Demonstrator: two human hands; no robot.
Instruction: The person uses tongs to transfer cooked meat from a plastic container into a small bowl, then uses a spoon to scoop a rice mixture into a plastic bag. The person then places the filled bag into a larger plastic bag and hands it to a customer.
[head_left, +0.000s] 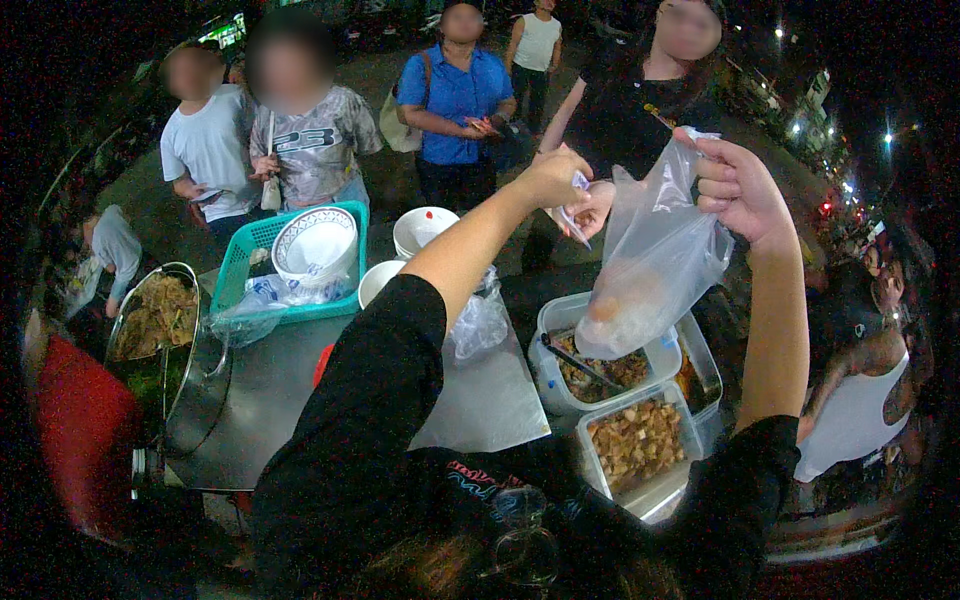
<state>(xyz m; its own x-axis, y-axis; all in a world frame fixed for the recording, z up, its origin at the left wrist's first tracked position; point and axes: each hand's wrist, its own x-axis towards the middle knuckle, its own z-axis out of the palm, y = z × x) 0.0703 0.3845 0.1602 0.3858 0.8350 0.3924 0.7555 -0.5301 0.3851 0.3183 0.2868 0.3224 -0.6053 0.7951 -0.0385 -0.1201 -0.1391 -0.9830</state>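
My right hand (731, 184) grips the gathered neck of a translucent plastic bag (660, 247). The bag hangs above the food containers, and a pale rounded item with an orange spot shows dimly through its bottom. My left hand (559, 176) reaches across to a person in black and pinches folded paper, seemingly a banknote (574, 225). That person's hand (596, 206) meets mine at the paper, which is partly hidden between the two. Below the bag sits a clear plastic tub (551, 371) of dark chopped food with a black-handled utensil in it.
A second tub (637, 442) holds diced brown food. On the metal table (247, 420) stand a teal plastic basket (225, 289) with stacked bowls (315, 244), white bowls (420, 225) and crumpled plastic (480, 326). A food tray (157, 319) is at left. Several people stand beyond the table.
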